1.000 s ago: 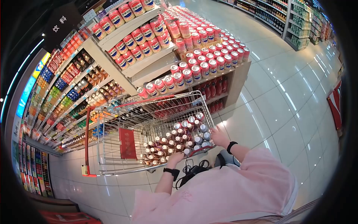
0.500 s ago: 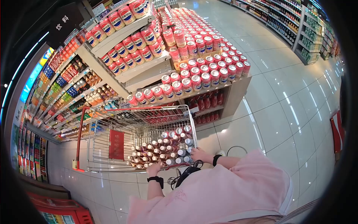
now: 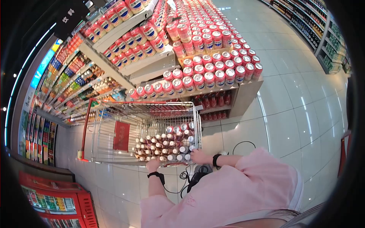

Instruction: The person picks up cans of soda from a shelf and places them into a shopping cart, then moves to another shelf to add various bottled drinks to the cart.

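Note:
A wire shopping cart [image 3: 121, 162] stands side-on in front of me, its red-trimmed handle at the left. My left hand [image 3: 153, 164] is closed over the near side rim. At the near right corner, my right hand [image 3: 200, 156] grips the cart's edge, its fingertips close to pale bottles [image 3: 183, 149]; the fingers are partly hidden. Inside the basket, several dark bottles with white caps [image 3: 157, 145] are packed upright. Silver-topped cans [image 3: 176, 129] stand behind them. A red sign panel [image 3: 121, 136] hangs on the cart's wire.
Beyond the cart, a display of pink cans [image 3: 209, 78] rises on a wooden stand [image 3: 247, 97]. Drink shelves [image 3: 76, 81] line the left. A red cooler [image 3: 81, 201] stands at lower left. A black bag [image 3: 197, 175] and cable are by my body, above the tiled floor [image 3: 281, 133].
The view has shifted, so the cart and near display shelf sit higher and more of the red cooler shows. Both hands appear slightly farther left, still at the cart's edge.

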Motion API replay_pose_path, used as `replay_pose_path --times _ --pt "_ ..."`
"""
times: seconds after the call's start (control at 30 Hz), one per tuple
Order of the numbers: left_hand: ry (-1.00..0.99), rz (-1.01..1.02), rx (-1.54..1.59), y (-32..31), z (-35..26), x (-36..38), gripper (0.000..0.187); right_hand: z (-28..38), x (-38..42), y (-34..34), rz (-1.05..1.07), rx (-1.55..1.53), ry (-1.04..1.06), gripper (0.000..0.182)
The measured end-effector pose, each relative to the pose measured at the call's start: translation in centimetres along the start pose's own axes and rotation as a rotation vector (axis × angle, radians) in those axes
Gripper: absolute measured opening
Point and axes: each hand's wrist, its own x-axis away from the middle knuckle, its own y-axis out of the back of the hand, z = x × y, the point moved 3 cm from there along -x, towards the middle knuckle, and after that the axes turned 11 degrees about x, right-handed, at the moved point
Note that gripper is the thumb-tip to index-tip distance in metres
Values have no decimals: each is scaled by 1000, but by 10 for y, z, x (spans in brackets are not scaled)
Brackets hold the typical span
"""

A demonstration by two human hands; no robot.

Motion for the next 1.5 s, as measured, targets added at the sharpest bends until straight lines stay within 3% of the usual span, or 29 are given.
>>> replay_pose_path --times 0.13,0.27,0.4,0.5,0.6,0.7,0.93,0.97,1.07,1.17,1.23,1.3,1.43,1.47,1.5 --pt "-98 -85 150 -5 -8 3 60 -16 15 2 42 8 21 16" --pt "-92 -278 107 3 13 7 50 -28 32 0 13 90 -15 15" --pt "-117 -35 89 15 19 4 46 -35 47 9 52 81 -109 15" --pt "-125 -23 215 21 1 11 48 -48 54 9 35 94 -137 15" --pt "12 -50 98 17 -12 15 45 -50 64 5 61 74 -151 14" --pt "21 -29 136 7 -17 14 41 -57 70 9 75 114 -152 14" --pt "-61 -184 201 -3 -30 20 39 -64 77 9 37 179 -204 17" --pt "-57 -123 229 0 -32 24 40 -65 80 10 27 183 -210 17" --pt "-58 -136 218 -15 -29 14 37 -72 79 17 34 44 -205 23" --pt "-59 -155 246 -7 -31 21 36 -115 56 13 438 -574 -300 28" --pt "-56 -184 243 -8 -30 22 36 -155 31 30 499 -525 -173 32" --pt "-42 -208 256 -8 -32 22 34 -171 -7 132 487 -299 -249 30" --pt "28 -227 283 -15 -32 17 29 -231 -81 218 80 -211 -285 31" --pt "20 -272 303 -14 -34 17 28 -256 -104 218 -10 -119 -202 31" --pt "14 -316 320 -15 -33 20 27 -258 -126 242 103 -186 -378 32"
